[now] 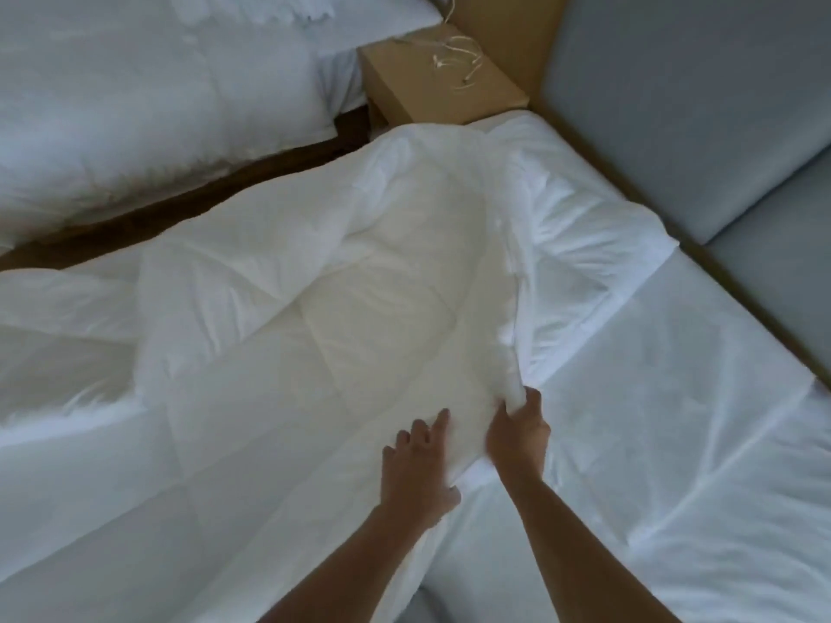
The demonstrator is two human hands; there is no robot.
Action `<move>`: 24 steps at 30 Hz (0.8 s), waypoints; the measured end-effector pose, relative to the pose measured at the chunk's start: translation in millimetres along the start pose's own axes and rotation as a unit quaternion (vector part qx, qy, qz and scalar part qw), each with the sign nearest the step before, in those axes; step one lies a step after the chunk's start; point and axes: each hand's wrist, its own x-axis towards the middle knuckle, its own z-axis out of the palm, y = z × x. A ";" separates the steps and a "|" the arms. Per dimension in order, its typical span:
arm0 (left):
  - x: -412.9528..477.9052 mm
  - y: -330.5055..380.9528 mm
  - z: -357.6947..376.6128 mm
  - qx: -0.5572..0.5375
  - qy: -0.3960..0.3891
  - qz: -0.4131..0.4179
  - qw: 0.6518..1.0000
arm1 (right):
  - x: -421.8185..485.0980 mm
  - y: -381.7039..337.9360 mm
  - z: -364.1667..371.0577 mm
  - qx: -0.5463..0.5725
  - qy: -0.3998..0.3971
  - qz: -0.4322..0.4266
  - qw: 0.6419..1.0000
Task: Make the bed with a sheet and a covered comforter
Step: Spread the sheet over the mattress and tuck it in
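Both forearms reached out low over the bed. Left grip (418, 465) lay on the comforter (314, 344), fingers spread and loosely bent, holding nothing, only pressing the quilted top. Right grip (517, 436) sat just beside it, fingers and thumb closed round the comforter's rolled edge. From there a ridge of bunched cloth ran off toward the grey headboard (674, 105).

Progress, as judged:
- Sheet (674, 420) lay spread over the right side of the mattress, creased but flat. That step looked done.
- Comforter was heaped and folded on itself over the left half of the bed, with stitch lines showing and nothing squared.
- Thin white cloth (584, 218) was gathered along the comforter's far right edge, probably the cover. Could not tell how much of the comforter was inside it.
- Left to do: finish the covering if it isn't done, then shake out, spread and align the comforter over the sheet.

Also noted: neighbouring bed (135, 105) to the left across a dark gap, and a nightstand (404, 92) between the beds with a pale cord (458, 60) on top.
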 end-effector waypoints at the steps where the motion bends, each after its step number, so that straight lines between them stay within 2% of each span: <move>1: -0.4 20.1 9.5 -0.008 -0.020 0.026 0.999 | -8.5 18.6 -18.0 0.021 0.012 0.029 0.999; 3: -13.7 55.9 30.8 -0.044 -0.094 0.060 0.993 | -18.0 60.0 -52.3 0.066 0.025 0.091 0.993; 5: -43.8 86.0 49.7 -0.061 -0.148 0.069 0.985 | -19.4 97.6 -88.5 0.100 0.004 0.120 0.988; 8: -101.0 124.4 75.8 -0.046 -0.179 0.056 0.981 | -6.1 129.9 -140.8 0.124 -0.060 0.113 0.984; 11: -153.2 164.2 95.0 -0.011 -0.199 0.062 0.978 | 12.5 135.9 -183.3 0.158 -0.090 0.069 0.981; 13: -182.2 184.0 106.8 0.013 -0.201 0.070 0.977 | 19.6 139.5 -205.8 0.115 -0.105 0.025 0.987; 15: -209.5 192.9 117.4 0.025 -0.190 0.055 0.980 | 14.9 155.1 -225.5 0.087 -0.091 0.019 0.992; 20: -260.9 205.1 126.6 0.028 -0.101 -0.010 0.994 | -14.1 253.5 -287.2 0.066 -0.014 0.143 0.987; 24: -289.8 226.0 149.5 0.015 -0.123 0.001 0.992 | -53.7 332.8 -328.2 0.015 -0.030 0.177 0.984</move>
